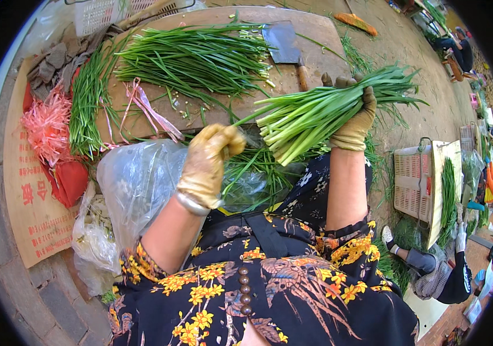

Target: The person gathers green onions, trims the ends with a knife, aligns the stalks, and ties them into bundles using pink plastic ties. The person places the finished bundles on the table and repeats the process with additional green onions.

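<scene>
My right hand (358, 112), in a soiled tan work glove, holds a bunch of garlic chives (311, 114) above my lap. Pale cut stems in the bunch point left, and the green leaf tips fan out to the right. My left hand (214, 160), gloved too and with a silver bangle at the wrist, pinches the end of a single chive stalk (248, 116) that sticks out of the bunch. Beyond my hands a large pile of chives (194, 60) lies on a wooden board (315, 26). A cleaver (283, 43) rests flat beside its stem ends.
More chives (88, 104) and pink plastic ties (151, 106) lie on the board's left part. Beside it are shredded pink strips (49, 125) and a red bag (69, 181). Clear plastic (142, 181) covers my lap's left side. Crates (412, 186) and a seated person (436, 272) are at right.
</scene>
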A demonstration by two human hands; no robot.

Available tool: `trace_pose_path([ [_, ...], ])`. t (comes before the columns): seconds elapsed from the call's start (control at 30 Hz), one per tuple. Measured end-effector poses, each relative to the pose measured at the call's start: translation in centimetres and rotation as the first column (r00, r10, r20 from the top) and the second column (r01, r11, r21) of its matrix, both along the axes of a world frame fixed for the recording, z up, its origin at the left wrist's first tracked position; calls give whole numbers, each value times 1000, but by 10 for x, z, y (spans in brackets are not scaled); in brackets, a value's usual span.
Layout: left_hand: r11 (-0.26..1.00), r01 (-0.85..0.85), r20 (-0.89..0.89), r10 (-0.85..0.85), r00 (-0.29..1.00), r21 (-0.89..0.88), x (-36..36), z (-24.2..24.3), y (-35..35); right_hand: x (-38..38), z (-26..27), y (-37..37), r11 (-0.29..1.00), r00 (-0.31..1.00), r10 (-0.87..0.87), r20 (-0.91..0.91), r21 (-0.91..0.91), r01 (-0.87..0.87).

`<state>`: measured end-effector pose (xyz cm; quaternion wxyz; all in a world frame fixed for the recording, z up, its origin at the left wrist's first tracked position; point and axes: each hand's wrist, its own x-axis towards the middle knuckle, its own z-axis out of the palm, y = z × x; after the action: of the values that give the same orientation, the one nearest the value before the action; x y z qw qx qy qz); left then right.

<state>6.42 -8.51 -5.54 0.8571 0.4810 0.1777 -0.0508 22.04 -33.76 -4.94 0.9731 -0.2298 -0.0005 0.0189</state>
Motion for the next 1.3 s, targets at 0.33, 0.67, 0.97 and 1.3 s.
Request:
trace_pose_path([
  [0.33, 186, -454, 477, -535, 697, 872, 8, 57, 3, -1, -7, -10, 999, 998, 25, -60, 30, -23],
  [0.67, 118, -522, 439, -711, 550, 845, 35, 53, -20, -12, -2, 5, 997, 995, 57, -87, 63, -51],
  [0.97, 387, -223, 418, -551, 722, 895, -7, 37, -6, -3, -6, -8, 993, 998, 54, 21, 102, -56],
  [1.3, 123, -250, 278, -423, 863, 961, -12, 16, 12, 10, -6, -39, 992, 982, 107, 154, 57, -117],
])
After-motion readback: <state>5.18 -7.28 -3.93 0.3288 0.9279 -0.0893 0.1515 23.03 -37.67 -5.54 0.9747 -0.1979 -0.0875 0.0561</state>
